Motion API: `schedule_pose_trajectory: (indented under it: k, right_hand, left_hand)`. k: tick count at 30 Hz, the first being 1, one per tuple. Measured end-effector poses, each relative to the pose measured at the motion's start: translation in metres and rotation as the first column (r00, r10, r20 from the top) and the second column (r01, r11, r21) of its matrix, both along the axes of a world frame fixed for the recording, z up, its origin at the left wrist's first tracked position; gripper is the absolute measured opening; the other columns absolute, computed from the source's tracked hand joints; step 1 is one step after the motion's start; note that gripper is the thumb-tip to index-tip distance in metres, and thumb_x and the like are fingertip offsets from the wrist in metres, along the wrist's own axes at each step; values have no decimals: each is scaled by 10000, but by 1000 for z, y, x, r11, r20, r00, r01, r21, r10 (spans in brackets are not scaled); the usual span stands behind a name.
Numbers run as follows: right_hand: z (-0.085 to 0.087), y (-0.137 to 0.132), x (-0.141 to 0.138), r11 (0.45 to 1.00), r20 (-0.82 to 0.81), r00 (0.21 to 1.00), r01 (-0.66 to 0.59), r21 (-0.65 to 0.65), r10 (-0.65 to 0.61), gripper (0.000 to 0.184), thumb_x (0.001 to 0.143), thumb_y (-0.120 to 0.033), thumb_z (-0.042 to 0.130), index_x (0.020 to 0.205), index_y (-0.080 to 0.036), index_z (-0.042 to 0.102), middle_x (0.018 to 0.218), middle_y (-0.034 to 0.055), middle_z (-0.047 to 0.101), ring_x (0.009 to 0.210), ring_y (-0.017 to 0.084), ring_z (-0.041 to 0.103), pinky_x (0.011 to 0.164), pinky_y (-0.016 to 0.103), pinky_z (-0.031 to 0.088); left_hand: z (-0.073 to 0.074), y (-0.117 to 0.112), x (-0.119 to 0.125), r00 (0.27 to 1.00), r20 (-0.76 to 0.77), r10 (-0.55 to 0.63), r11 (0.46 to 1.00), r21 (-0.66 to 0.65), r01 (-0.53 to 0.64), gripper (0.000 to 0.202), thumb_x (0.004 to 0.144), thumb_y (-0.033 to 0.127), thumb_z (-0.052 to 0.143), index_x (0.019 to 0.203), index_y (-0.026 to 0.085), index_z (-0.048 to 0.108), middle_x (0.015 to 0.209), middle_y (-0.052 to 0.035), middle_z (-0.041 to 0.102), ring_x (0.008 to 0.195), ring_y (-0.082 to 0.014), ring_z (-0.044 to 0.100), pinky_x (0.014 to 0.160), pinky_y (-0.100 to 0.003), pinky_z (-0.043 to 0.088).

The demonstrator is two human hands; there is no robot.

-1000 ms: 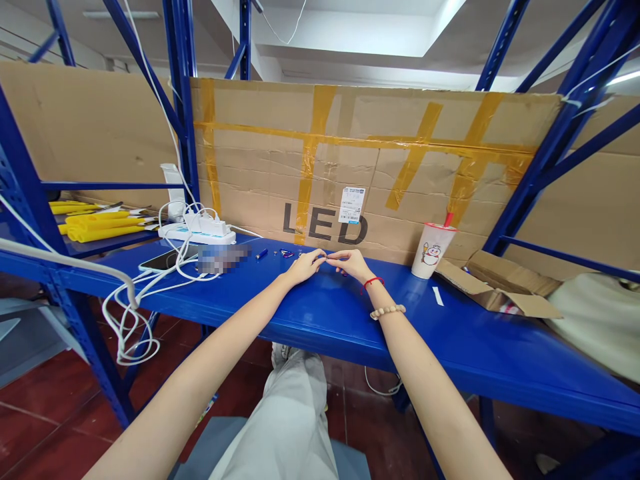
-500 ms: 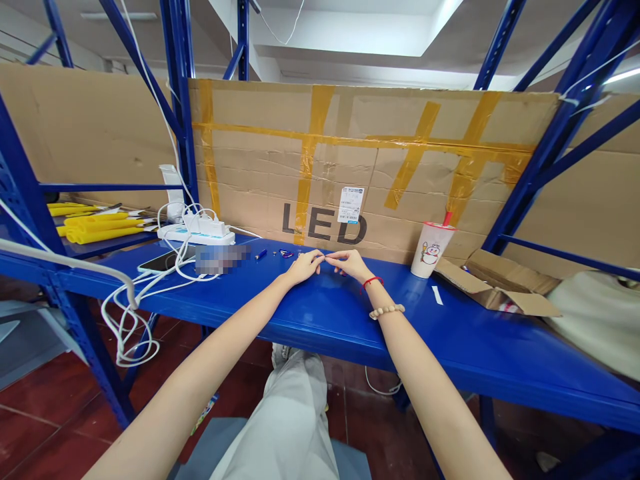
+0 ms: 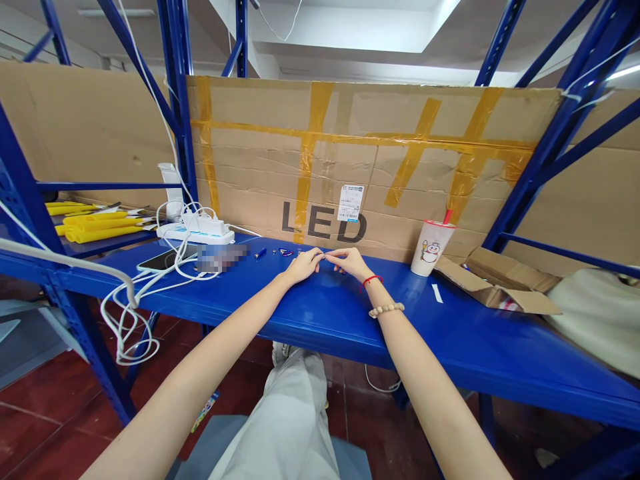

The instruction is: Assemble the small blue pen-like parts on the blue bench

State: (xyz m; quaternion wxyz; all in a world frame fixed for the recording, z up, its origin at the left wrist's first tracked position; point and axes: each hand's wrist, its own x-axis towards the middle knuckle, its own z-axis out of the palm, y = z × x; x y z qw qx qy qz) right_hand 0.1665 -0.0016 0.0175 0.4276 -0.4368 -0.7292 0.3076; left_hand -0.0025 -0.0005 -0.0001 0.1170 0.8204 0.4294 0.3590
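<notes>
Both my hands rest on the blue shelf top (image 3: 320, 313), fingertips meeting in front of the cardboard sheet marked LED (image 3: 325, 223). My left hand (image 3: 304, 264) is closed in a pinch, and so is my right hand (image 3: 352, 261); between the fingertips sits something tiny that I cannot make out. A red string and a bead bracelet (image 3: 386, 309) circle my right wrist. Small loose parts (image 3: 285, 252), one of them a blue piece (image 3: 261, 253), lie just left of my left hand.
A white power strip (image 3: 196, 233) with tangled white cables (image 3: 131, 303) and a phone (image 3: 163, 260) lie at the left. A paper cup with a red straw (image 3: 431, 248) and an open cardboard box (image 3: 495, 283) stand at the right. Yellow items (image 3: 95, 225) lie on the left shelf.
Nothing has visibly changed apart from a slight shift of the view; both hands stay pinched together at the same spot.
</notes>
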Motion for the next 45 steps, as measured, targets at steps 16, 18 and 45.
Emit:
schedule_pose_trajectory:
  k: [16, 18, 45]
  right_hand:
    - [-1, 0, 1, 1000, 9, 1000, 6, -30, -6, 399, 587, -415, 752, 808, -86, 715, 698, 67, 650, 431, 45, 492, 346, 116, 383]
    - [-1, 0, 1, 999, 5, 1000, 11, -32, -11, 401, 585, -415, 753, 809, -85, 714, 703, 67, 650, 431, 45, 490, 342, 119, 378]
    - [3, -3, 0, 996, -117, 993, -4, -84, -6, 420, 647, -385, 706, 973, -123, 674, 689, 35, 624, 479, 41, 479, 384, 122, 357]
  left_hand:
    - [-1, 0, -3, 997, -48, -58, 998, 11, 58, 275, 907, 365, 322, 962, 228, 553, 617, 43, 596, 667, -140, 586, 662, -227, 409]
    - [-3, 3, -4, 996, -44, -72, 997, 11, 72, 264, 899, 379, 343, 982, 229, 545, 628, 45, 602, 669, -139, 585, 656, -227, 410]
    - [-1, 1, 0, 999, -2, -42, 998, 40, 42, 258, 892, 372, 346, 898, 211, 548, 727, 7, 615, 715, -164, 576, 696, -254, 416]
